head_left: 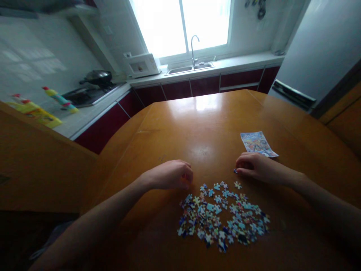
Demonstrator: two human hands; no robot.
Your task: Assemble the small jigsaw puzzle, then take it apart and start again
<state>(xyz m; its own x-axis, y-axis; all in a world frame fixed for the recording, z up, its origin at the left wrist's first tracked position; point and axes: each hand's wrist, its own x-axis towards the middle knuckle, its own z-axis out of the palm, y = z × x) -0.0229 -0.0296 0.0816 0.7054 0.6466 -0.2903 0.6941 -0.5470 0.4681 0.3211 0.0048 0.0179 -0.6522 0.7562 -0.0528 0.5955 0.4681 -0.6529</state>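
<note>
Loose jigsaw puzzle pieces (218, 222) lie in a spread-out heap on the wooden table (180, 131), mostly pale blue, white and dark blue. At the heap's upper left, my left hand (175, 174) is curled with its fingers bent inward; anything inside them is hidden. To the upper right, my right hand (255, 167) pinches a small dark blue puzzle piece (235, 171) between thumb and fingers, close to the tabletop. Just beyond that hand lies a printed picture sheet (257, 143), its lower edge partly covered by the hand.
Past the table a counter carries a sink (194, 67) with a tall faucet and a white microwave (142, 65). On the left are a stove with a dark pan (98, 78) and cleaning bottles (60, 99). A fridge (318, 49) stands at right.
</note>
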